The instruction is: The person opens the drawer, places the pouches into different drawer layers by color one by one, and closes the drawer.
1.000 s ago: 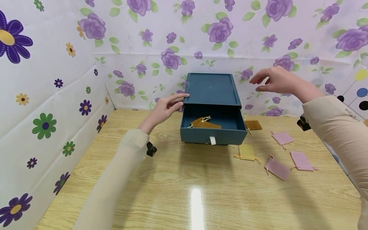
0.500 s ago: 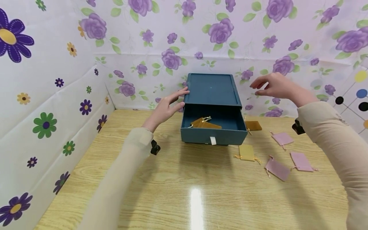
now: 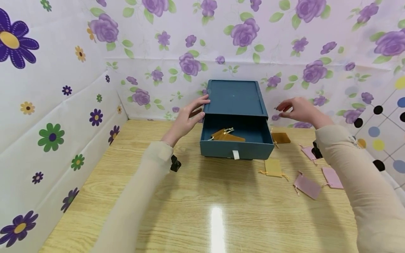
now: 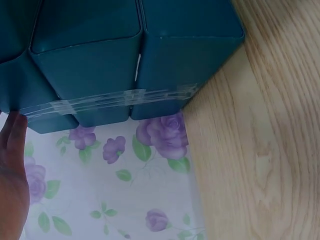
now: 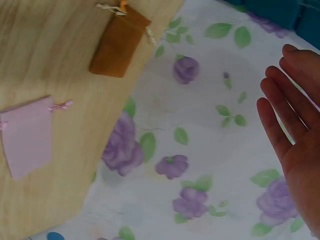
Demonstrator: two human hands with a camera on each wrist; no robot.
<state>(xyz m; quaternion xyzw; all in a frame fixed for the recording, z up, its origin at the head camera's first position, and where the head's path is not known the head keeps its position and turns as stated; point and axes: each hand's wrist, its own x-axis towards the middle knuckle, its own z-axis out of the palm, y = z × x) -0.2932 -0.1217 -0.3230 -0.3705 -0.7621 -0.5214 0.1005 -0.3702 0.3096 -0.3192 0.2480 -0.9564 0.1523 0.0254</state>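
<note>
A dark blue drawer cabinet [image 3: 235, 98] stands at the back of the table, its top drawer [image 3: 237, 150] pulled out and showing a white tab. Inside lie several brown drawstring pouches [image 3: 229, 137]. My left hand [image 3: 185, 119] rests its fingertips on the cabinet's upper left edge, fingers spread and nearly straight. In the left wrist view, clear tape runs across the cabinet's stacked sections [image 4: 90, 80]. To the cabinet's right, my right hand [image 3: 300, 110] hangs in the air holding nothing; the right wrist view shows its fingers [image 5: 290, 102] extended, apart from the cabinet.
Right of the drawer lie a brown pouch [image 3: 281, 137], a yellow pouch [image 3: 273, 167] and pink pouches, one [image 3: 307, 185] nearest the front. My right sleeve [image 3: 345, 154] covers part of the others. Flowered sheets [image 3: 152, 42] hang behind and to the left of the wooden table [image 3: 177, 211].
My right hand has come down beside the cabinet, and its forearm has swung inward over the pink pouches. The left fingertips have crept slightly up along the cabinet's edge. The drawer stays pulled out.
</note>
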